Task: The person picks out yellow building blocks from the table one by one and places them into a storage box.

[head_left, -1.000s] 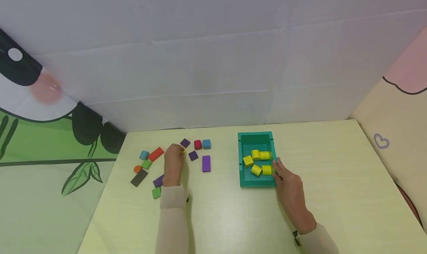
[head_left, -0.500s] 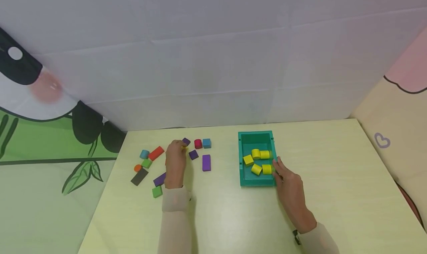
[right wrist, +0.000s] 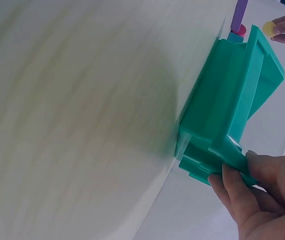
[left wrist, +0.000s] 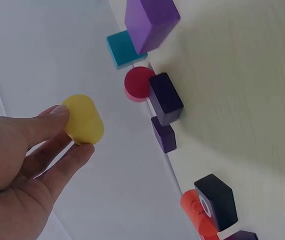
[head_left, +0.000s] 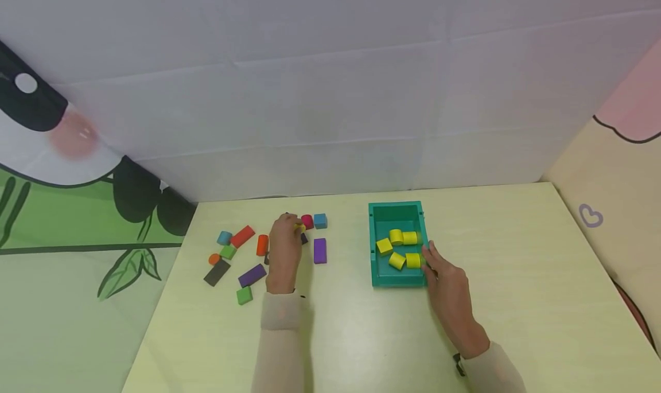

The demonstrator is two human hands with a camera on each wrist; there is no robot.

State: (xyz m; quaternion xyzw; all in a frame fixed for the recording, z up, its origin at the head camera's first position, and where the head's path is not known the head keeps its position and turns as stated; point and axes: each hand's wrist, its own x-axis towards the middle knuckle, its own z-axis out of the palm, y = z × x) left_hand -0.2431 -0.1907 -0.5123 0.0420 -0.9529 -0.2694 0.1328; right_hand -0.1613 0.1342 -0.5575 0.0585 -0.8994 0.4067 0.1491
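My left hand [head_left: 284, 249] pinches a yellow cylinder block [left wrist: 84, 119] between thumb and fingers, held above the table among the loose blocks. In the left wrist view the cylinder is apart from everything else. Just beyond it in the head view are a red cylinder [head_left: 308, 221] and a blue cube [head_left: 320, 221]. My right hand [head_left: 454, 298] grips the right rim of a green bin [head_left: 396, 280], thumb on one side of the wall and fingers on the other, as the right wrist view shows. Inside the bin lie several yellow blocks [head_left: 396, 261].
A purple block [head_left: 320, 251] lies between my left hand and the bin. Left of that hand are an orange cylinder [head_left: 262, 245], another purple block [head_left: 252, 275], a green cube [head_left: 244, 295], a dark block [head_left: 217, 272] and a red block [head_left: 242, 236]. A white cloth [head_left: 320, 169] hangs behind the table.
My left hand has moved right and slightly away from me with the yellow cylinder, uncovering the orange cylinder. The right hand and the bin hold their place.
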